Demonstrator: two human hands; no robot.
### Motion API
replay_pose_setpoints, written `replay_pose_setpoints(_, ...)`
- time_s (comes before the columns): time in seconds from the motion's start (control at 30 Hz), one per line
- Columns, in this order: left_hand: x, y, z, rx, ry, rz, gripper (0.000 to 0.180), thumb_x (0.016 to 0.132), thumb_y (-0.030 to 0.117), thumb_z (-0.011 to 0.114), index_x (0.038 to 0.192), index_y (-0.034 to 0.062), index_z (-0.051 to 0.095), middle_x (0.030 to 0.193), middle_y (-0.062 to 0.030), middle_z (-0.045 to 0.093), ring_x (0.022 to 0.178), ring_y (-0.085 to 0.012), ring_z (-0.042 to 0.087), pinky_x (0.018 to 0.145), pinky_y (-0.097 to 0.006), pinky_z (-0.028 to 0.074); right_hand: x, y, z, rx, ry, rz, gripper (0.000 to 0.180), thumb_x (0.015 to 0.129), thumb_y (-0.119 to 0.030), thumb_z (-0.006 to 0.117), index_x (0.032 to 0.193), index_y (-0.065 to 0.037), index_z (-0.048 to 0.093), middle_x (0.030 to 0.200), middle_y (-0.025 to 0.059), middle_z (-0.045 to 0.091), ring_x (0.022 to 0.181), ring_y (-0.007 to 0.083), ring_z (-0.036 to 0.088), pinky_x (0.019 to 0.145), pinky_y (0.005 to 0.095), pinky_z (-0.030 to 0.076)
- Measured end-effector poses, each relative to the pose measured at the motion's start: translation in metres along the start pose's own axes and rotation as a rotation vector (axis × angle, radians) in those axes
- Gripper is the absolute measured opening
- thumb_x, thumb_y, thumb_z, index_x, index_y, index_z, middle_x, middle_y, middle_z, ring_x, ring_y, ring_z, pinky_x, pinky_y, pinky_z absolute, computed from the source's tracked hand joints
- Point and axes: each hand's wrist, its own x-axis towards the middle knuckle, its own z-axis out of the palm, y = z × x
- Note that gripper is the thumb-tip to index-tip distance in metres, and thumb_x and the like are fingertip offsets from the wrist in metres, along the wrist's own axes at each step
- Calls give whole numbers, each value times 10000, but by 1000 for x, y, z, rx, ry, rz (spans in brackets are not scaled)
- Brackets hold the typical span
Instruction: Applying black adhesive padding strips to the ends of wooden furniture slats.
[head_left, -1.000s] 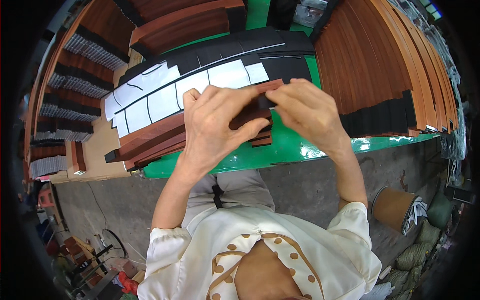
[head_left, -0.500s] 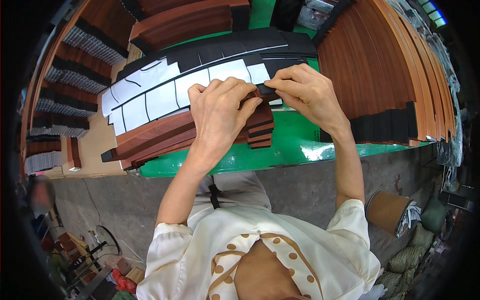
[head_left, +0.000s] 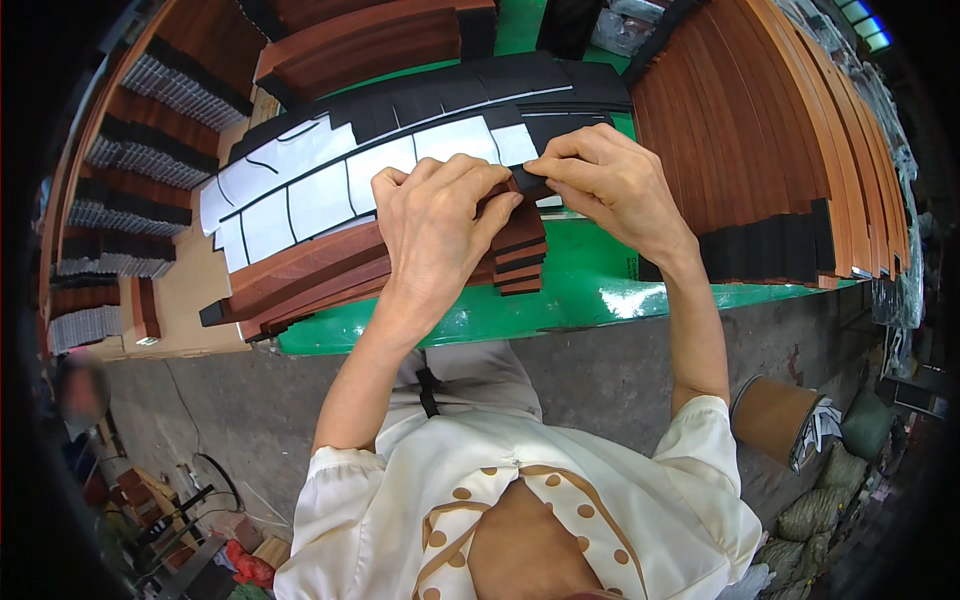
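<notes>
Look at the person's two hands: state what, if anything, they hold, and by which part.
Both the left hand and the right hand pinch a small black strip between fingertips, one at each end, above the stack of brown wooden slats.

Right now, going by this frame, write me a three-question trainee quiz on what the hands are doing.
1. True or false: both hands meet at the near end of the stacked brown strips.
2. What does the right hand pinch? A) a small black pad B) a metal clip C) a pencil
3. Fill in: the strips lie on a ____ table.

Key
1. True: the left hand rests on the strip ends and the right hand's fingertips meet it there.
2. A: a small black pad sits between the fingertips.
3. Green.
</notes>
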Motion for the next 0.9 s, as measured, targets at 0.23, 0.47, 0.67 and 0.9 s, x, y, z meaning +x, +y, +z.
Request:
replay_pose_setpoints(0.23,0,2,-1,-7,-16,-8,143,736,219,723,831,122,680,803,55,644,698,-122,528,707,-327,277,-1,0,1,-16,7,-3,240,677,-31,685,910,-90,685,829,2,610,749,173,570,623,293,482)
replay_pose_setpoints(0.47,0,3,1,-9,-13,-14,168,753,233,712,885,132,689,801,49,644,671,-120,517,687,-323,276,-2,-2,1,4,0,37,191,704,-80,690,895,-85,690,859,17,635,781,194,586,666,312,490)
replay_pose_setpoints(0.67,0,2,2,-15,29,35,159,752,230,704,879,135,688,764,44,632,634,-128,511,664,-327,270,-19,14,4,332,96,264,220,787,-98,669,990,-12,667,904,102,659,778,203,621,668,288,493)
replay_pose_setpoints(0.9,0,3,2,31,40,73,162,758,199,702,901,125,684,732,46,607,621,-118,485,653,-311,274,-23,3,9,392,117,358,170,812,-79,647,949,22,653,909,105,656,756,187,626,658,270,491)
